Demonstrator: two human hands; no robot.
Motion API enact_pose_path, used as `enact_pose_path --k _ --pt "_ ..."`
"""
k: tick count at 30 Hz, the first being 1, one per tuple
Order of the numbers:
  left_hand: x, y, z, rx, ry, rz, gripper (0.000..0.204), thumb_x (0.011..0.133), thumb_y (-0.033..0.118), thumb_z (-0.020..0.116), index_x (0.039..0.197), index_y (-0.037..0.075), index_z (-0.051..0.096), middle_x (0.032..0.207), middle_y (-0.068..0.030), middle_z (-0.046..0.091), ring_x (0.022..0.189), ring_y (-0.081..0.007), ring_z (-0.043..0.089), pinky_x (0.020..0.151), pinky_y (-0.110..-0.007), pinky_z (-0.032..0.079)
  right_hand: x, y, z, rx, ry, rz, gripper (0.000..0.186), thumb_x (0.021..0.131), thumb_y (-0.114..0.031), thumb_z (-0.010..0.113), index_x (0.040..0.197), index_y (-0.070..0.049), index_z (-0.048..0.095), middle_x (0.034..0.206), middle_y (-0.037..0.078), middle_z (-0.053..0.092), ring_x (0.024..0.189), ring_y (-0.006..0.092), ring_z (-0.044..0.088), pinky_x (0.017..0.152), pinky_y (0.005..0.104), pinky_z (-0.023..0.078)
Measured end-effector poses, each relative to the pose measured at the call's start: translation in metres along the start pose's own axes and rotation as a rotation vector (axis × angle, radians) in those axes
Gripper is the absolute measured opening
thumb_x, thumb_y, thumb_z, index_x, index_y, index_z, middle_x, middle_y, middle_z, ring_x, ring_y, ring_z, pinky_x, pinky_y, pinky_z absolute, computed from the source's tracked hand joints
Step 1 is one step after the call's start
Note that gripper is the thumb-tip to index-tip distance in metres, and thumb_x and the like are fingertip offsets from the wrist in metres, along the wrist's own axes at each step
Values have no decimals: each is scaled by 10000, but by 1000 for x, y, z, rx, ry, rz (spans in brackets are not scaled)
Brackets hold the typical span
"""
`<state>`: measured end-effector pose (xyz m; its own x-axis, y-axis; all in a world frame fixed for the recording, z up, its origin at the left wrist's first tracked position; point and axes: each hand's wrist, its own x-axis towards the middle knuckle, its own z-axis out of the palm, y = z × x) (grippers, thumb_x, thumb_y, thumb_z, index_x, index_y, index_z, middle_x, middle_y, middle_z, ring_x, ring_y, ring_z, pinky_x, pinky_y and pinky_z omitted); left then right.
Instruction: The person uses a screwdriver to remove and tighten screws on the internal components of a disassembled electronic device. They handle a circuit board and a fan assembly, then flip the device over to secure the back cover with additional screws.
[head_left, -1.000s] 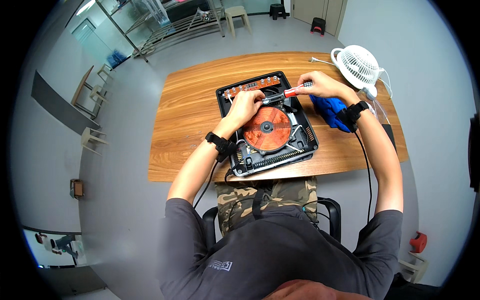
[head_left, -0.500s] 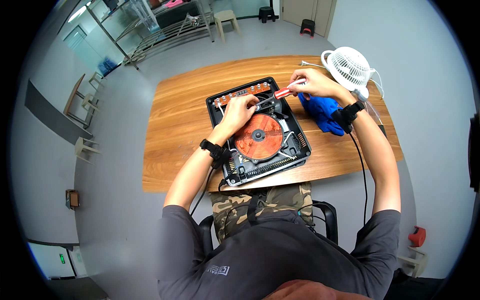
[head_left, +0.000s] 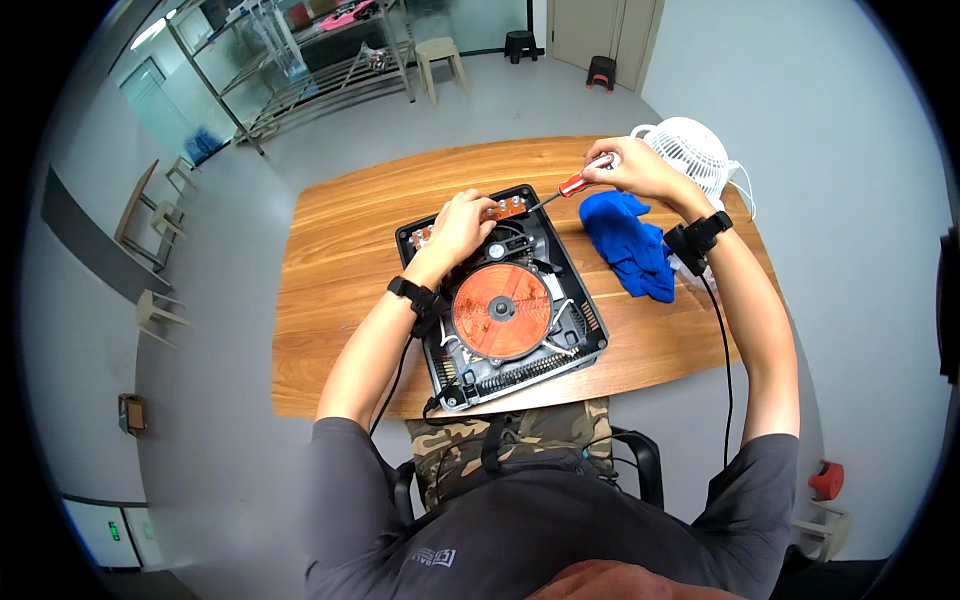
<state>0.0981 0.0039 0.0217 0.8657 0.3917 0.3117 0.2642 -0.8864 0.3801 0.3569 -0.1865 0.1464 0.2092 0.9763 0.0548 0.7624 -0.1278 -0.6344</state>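
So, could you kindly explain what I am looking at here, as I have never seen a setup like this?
Of course. There is no robot: these are a person's own bare hands, seen from above by a wide fisheye camera worn on the head, which is why straight edges look curved. On the wooden table sits an opened black appliance with a round orange-red coil inside. The right hand holds a red-and-white screwdriver, its shaft pointing at the right end of an orange strip board. The left hand lies over that board; whether it grips anything is hidden. To the right are a blue cloth and a white fan.
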Motion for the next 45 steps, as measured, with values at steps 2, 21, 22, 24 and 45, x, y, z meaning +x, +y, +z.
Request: enact_pose_path --k 2,21,22,24,45 --pt "8 -3 6 58 -24 24 319 874 164 757 1177 67 736 1276 -128 653 1216 -361 594 1042 -452 485 6 -9 -8 -54 -8 5 325 907 -293 767 1036 0 712 842 89 726 675 158 670 612 317 530" --pt "25 -15 23 11 -36 -39 250 854 105 741 1098 53 744 1070 -156 746 1023 -370 701 899 -472 553 65 -13 11 -294 8 -337 347 860 -263 769 994 42 672 881 208 733 834 333 734 751 393 568" --pt "26 -15 23 9 -44 -47 250 854 105 741 1099 55 744 1071 -156 746 1026 -371 700 900 -473 553 65 -13 12 -293 3 -330 347 859 -262 770 994 43 673 881 209 734 834 335 733 751 394 567" --pt "26 -13 23 9 -49 -52 251 855 107 741 1100 56 744 1072 -157 745 1032 -370 698 901 -474 552 66 -14 13 -290 -6 -314 348 856 -260 772 993 44 675 881 210 734 833 338 732 750 396 566" --pt "25 -10 20 12 -55 -78 266 861 111 744 1122 65 752 1072 -171 748 1038 -380 698 913 -481 552 77 -30 17 -364 -56 -286 358 853 -279 769 986 41 681 874 215 741 833 348 738 754 400 570"
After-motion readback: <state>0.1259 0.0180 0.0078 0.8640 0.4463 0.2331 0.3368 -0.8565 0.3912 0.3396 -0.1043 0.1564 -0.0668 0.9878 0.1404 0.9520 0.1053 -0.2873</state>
